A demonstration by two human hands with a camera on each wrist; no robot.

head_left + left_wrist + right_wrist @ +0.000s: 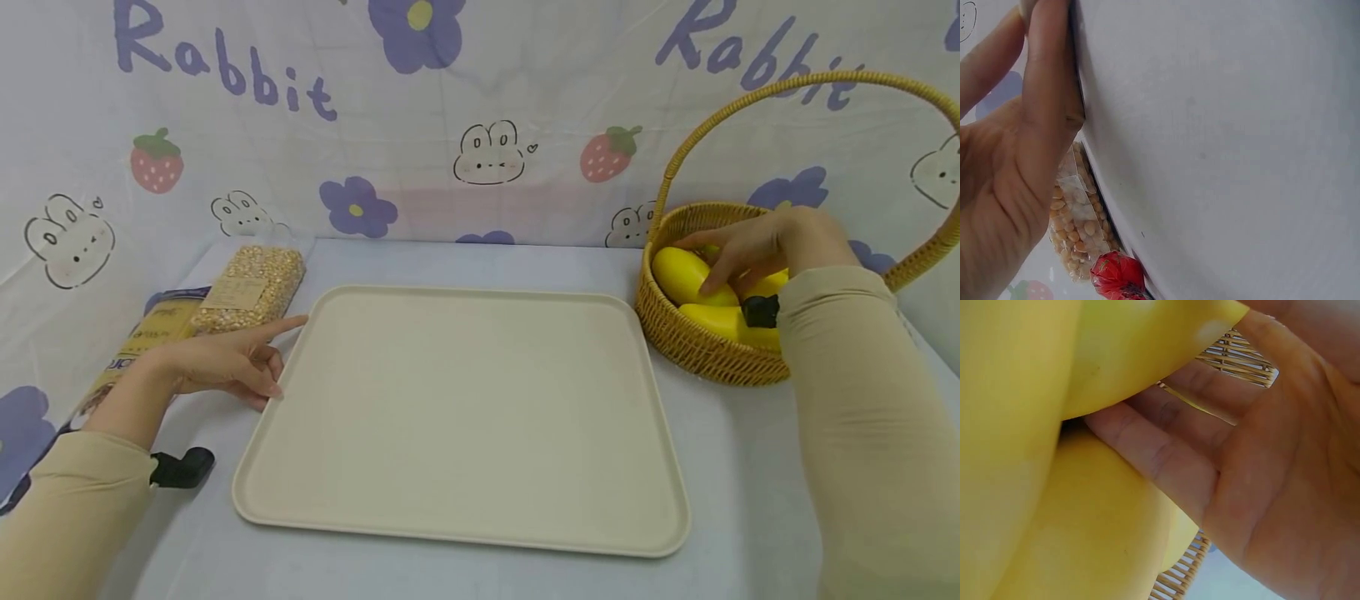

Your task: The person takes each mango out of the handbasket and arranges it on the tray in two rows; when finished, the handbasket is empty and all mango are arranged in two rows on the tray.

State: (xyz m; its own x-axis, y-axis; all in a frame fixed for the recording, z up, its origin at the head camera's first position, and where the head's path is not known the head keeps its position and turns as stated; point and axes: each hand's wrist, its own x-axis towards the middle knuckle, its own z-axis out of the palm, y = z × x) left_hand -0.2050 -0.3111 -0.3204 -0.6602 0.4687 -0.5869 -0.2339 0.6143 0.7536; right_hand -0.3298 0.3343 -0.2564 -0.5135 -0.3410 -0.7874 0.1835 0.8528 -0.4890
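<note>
A beige tray (480, 417) lies flat on the table. At its left rim is my left hand (228, 362), index finger stretched along the edge and thumb tip against the rim, the other fingers bent. That hand (1016, 125) fills the left side of the left wrist view. My right hand (757, 250) reaches into a wicker basket (705, 358). Its fingers and thumb grip a smooth yellow fruit (686, 275), mango-like in shape. The right wrist view shows the fingers (1154, 444) tucked under a greenish-yellow fruit (1141, 350). More yellow fruit (723, 321) lies around it.
A clear packet of corn kernels (255, 283) lies at the back left, beside a yellow printed bag (161, 325) partly hidden by the left arm. A tall handle (810, 79) arches over the basket. A patterned cloth (420, 142) hangs behind the table.
</note>
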